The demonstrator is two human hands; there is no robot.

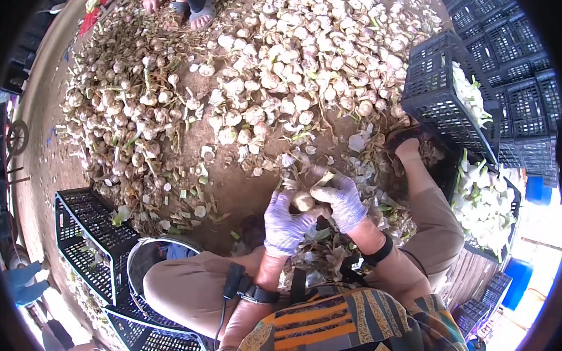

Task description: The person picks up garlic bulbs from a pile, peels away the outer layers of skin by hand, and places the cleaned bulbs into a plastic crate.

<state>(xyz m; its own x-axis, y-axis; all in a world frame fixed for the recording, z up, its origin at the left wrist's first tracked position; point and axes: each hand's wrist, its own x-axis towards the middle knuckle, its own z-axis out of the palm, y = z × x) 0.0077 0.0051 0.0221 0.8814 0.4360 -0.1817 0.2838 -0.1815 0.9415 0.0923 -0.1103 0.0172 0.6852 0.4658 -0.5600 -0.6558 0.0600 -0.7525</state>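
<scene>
Seated worker's gloved left hand [285, 220] cupped around a garlic bulb [303, 201], right hand [341, 203] pinching its stem, loose garlic [307, 55] heaped beyond, black crates [444, 96] right.

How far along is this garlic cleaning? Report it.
Apparently done: the whiter garlic in two crates at right. In hand: one bulb in the left hand, the right hand close by. Left: large, rougher heaps on the ground, so much remains.

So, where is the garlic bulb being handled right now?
In the head view, the bulb is near the centre, between the gloved left hand and right hand, this side of the garlic heap.
</scene>
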